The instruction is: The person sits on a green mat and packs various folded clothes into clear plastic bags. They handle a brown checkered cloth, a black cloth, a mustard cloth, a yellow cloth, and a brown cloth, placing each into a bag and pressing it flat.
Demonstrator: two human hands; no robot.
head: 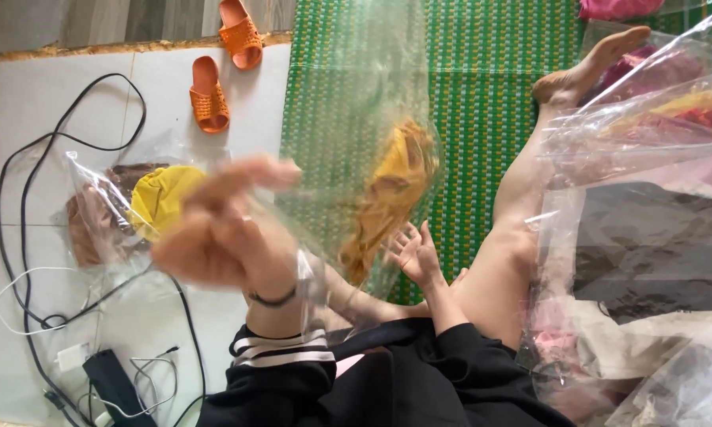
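Head view is showing the left hand [221, 229], blurred, gripping the edge of a clear plastic bag [356, 119] that is hanging above the green woven mat [490, 71]. A mustard-yellow garment [391, 194] is sitting inside the bag. The right hand [415, 253] is spreading its fingers loose just under the bag, holding nothing. The bag is looking light, thin and slippery, so its rim seems the best place to grip. Left of the mat, another bagged yellow cloth [162, 198], black cables [24, 237] and orange sandals [209, 95] are lying; right of it, a pile of bagged clothes [648, 198] is crowding the bare leg [522, 213].
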